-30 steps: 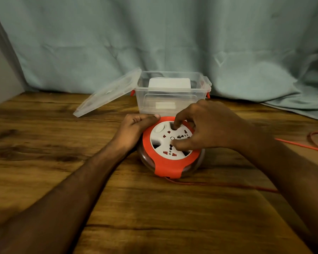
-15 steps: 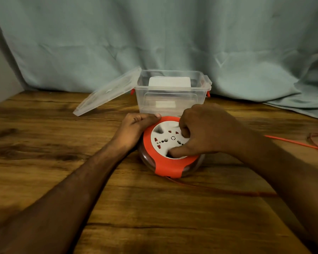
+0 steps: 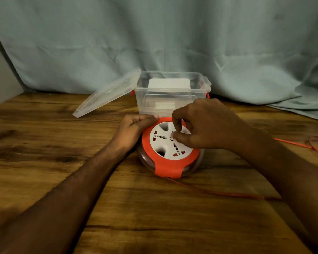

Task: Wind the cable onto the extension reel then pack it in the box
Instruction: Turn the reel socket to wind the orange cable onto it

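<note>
Orange and white, the extension reel lies flat on the wooden table, socket face up, just in front of the clear box. Against half a second ago, the white socket disc has turned: one row of pin holes now runs out toward the left edge and another down toward the near edge, with finger recesses at the upper left and lower left. The right hand has shifted too, with its fingertips curled down onto the disc near the centre, thumb and forefinger bent, working the face; whether they hook into a recess cannot be told. The left hand stays clamped on the reel's left rim, fingers curled round the orange band, thumb lying along the far edge.

The orange tab of the housing points toward the camera, and from under it the orange cable trails right along the table, passing under the right forearm, with more slack and a loop at the far right edge.

Behind, the box stands open, its lid leaning off the left side, red latches showing. A white label sits on its front wall, but no writing can be read. A pale green cloth hangs behind.
</note>
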`<state>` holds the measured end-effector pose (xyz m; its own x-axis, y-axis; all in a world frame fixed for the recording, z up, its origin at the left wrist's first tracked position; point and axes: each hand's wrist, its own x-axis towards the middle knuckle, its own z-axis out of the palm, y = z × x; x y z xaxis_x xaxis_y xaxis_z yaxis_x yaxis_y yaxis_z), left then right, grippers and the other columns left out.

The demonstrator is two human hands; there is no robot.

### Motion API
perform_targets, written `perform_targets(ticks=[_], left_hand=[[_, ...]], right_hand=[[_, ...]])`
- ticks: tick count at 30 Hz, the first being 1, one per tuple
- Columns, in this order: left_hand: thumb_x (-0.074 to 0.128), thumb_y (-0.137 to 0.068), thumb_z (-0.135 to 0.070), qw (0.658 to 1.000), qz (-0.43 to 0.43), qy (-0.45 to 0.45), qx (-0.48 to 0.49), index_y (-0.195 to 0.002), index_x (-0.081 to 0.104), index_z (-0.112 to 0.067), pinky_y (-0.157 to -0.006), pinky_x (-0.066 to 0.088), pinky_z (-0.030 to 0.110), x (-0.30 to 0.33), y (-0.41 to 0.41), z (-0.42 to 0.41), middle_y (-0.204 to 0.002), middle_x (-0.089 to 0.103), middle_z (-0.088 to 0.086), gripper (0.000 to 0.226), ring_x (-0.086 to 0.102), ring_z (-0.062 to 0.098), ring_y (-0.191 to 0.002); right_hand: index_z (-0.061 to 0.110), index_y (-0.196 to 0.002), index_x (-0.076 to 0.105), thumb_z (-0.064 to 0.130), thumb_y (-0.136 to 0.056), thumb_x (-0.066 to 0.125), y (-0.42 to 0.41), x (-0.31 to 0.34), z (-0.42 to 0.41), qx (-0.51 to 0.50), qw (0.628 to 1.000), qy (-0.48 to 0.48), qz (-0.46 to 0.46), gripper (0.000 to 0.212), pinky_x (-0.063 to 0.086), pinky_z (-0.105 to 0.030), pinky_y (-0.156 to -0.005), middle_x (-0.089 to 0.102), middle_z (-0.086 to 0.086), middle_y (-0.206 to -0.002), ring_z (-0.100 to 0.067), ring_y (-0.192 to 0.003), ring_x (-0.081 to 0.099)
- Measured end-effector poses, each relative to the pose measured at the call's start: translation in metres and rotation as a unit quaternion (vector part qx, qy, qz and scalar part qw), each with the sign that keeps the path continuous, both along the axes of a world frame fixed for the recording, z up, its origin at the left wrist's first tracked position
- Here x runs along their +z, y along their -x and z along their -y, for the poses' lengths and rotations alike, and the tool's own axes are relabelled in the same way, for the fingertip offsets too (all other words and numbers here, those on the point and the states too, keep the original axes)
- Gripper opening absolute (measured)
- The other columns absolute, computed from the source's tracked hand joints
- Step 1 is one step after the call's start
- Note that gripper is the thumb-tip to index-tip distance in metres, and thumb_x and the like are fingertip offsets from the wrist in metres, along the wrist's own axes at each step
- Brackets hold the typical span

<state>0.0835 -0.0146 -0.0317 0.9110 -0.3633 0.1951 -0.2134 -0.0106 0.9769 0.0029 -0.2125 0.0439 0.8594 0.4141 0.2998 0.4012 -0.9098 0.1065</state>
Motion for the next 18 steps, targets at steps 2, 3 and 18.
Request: perform_targets(ticks=[2, 3, 18], left_hand=[[0.062, -0.099, -0.024, 1.0, 0.001, -0.001, 0.001, -0.1, 0.075, 0.003, -0.083, 0.057, 0.059, 0.0, -0.0001, -0.0002, -0.094, 0.076, 0.027, 0.03, 0.07, 0.053, -0.09], [0.062, -0.099, -0.024, 1.0, 0.002, -0.003, 0.001, -0.101, 0.075, 0.003, -0.084, 0.057, 0.06, 0.0, -0.0002, -0.0002, -0.094, 0.076, 0.027, 0.03, 0.07, 0.053, -0.09], [0.06, -0.1, -0.022, 1.0, 0.003, -0.001, -0.028, -0.094, 0.077, 0.0, -0.066, 0.059, 0.034, 0.0015, 0.0038, 0.0025, -0.089, 0.077, 0.024, 0.028, 0.074, 0.033, -0.074]], right_hand=[[0.038, -0.104, 0.067, 0.048, -0.083, 0.066, 0.0014, 0.0039, 0.0021, 0.024, 1.0, 0.008, -0.018, 0.023, 0.03, -0.019, -0.055, 0.041, 0.02, -0.055, 0.006, -0.056, 0.041], [0.041, -0.113, 0.065, 0.045, -0.082, 0.067, 0.0022, 0.0045, 0.003, 0.028, 0.999, 0.007, -0.045, 0.032, 0.03, -0.02, -0.055, 0.044, 0.019, -0.057, 0.005, -0.058, 0.043], [0.052, -0.135, 0.054, 0.054, -0.076, 0.069, 0.0064, 0.0089, 0.0066, 0.016, 0.995, 0.062, -0.077, 0.061, 0.029, -0.02, -0.059, 0.029, 0.027, -0.066, 0.001, -0.064, 0.037]])
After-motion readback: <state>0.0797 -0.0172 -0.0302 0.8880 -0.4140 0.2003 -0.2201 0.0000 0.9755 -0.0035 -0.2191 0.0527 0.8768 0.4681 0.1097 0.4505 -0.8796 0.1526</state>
